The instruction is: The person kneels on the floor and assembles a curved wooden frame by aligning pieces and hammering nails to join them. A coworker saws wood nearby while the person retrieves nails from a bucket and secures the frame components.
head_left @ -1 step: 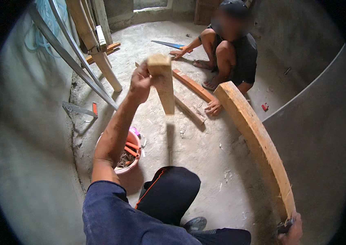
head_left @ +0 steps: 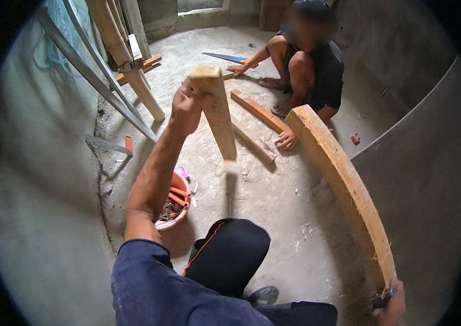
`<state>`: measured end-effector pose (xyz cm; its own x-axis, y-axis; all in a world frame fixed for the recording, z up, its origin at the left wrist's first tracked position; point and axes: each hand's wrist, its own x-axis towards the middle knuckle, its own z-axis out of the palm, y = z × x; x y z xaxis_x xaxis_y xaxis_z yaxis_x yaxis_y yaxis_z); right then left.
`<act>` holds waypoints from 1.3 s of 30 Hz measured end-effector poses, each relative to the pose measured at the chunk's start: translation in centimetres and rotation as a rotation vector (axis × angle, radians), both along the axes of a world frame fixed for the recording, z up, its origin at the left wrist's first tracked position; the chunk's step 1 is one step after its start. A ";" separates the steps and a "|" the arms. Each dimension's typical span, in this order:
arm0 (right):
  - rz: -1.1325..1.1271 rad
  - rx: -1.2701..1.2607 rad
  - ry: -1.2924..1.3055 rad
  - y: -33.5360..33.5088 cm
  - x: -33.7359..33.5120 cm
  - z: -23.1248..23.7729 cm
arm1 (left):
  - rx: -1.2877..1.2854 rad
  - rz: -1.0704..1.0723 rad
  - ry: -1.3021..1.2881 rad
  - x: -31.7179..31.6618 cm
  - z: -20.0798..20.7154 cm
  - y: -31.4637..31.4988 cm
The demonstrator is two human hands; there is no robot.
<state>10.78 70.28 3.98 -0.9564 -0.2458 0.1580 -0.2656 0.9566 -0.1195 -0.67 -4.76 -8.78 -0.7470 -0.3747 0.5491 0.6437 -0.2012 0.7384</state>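
My left hand [head_left: 188,111] is raised at the middle, closed around a short wooden block [head_left: 220,119] held off the floor, its lower end pointing down. At the lower right, my right hand [head_left: 393,311] grips the near end of a long wooden beam [head_left: 344,187]; the lens bends its outline. A small dark object [head_left: 382,299] sits against that hand, its kind unclear. Beyond the beam, a person [head_left: 312,70] crouches with one hand [head_left: 286,140] at the end of a reddish wood strip [head_left: 257,111] and the other [head_left: 238,69] near a handsaw [head_left: 225,57].
A pink bucket [head_left: 187,209] with orange-handled tools and many small brown pieces stands left of my knee. A metal square [head_left: 108,145] leans near the left wall. Metal strips [head_left: 97,81] and a bamboo pole [head_left: 146,95] stand behind. Another wood strip [head_left: 255,142] lies mid-floor.
The block in my left hand has tilted a little, its lower end shifting right and down. My right hand and the beam look nearly unmoved.
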 end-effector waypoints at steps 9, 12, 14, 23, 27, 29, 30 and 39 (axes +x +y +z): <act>0.317 0.226 0.039 0.4 -0.5 0.2 | 0.112 -0.495 -0.143 -2.4 -0.2 5.4; 0.360 0.228 0.056 0.2 -0.2 0.1 | 0.164 -0.529 -0.341 -4.2 -1.6 7.7; 0.253 0.257 0.016 0.1 0.0 0.4 | 0.159 -0.488 -0.377 -4.7 -2.0 8.2; 0.208 0.355 0.134 -1.4 2.3 1.8 | -0.037 -0.724 -0.251 -5.3 0.0 9.1; 0.103 0.340 0.065 -1.3 3.5 2.3 | -0.085 -0.791 -0.234 -7.0 0.6 9.3; 0.091 0.415 0.081 -0.9 3.9 2.1 | -0.050 -0.803 -0.294 -7.4 0.6 9.4; 0.115 0.404 0.122 -0.6 4.0 1.9 | -0.044 -0.769 -0.350 -7.4 0.4 9.5; 0.161 0.376 0.172 -0.3 3.3 2.2 | -0.073 -0.744 -0.528 -8.9 -0.6 12.1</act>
